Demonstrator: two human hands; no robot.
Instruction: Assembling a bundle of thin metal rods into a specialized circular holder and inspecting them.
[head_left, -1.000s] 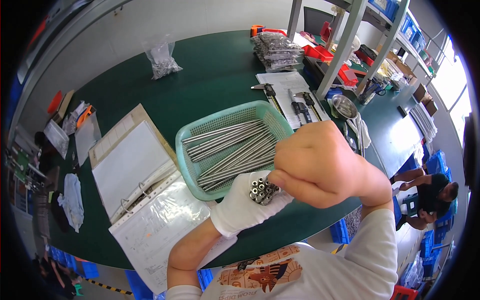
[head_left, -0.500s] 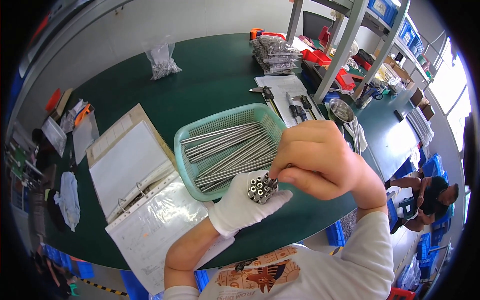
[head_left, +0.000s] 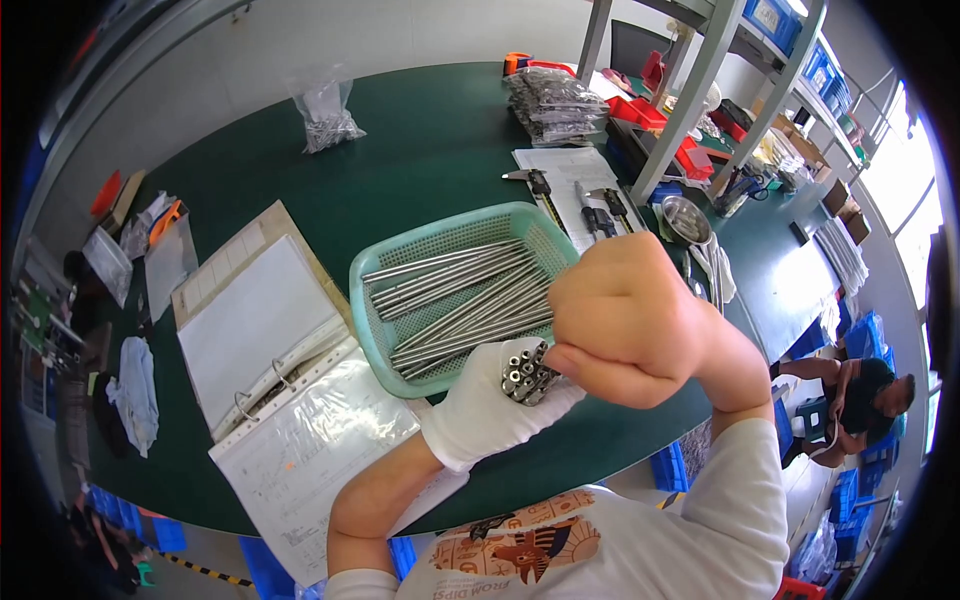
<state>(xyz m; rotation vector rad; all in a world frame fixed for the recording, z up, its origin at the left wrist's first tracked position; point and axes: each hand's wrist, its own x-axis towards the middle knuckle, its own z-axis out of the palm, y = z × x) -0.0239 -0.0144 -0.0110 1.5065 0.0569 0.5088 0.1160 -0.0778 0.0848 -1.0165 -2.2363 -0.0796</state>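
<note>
Green worktop [head_left: 420, 120] carries an open binder [head_left: 262, 310] left of a mesh basket [head_left: 364, 320]. At the basket's near edge, the gloved left hand [head_left: 475, 415] closes its grip around a bundle of metal rods [head_left: 525, 375], probably stiff, slick, weighty, best clasped mid-shaft. By the basket's right end, the bare right hand [head_left: 630, 325] curls beside the bundle's top; whether it pinches anything, I cannot tell.

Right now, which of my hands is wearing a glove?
Your left hand, the one holding the bundle of metal parts: it wears a white glove, while your right hand, curled beside it, is bare.
</note>
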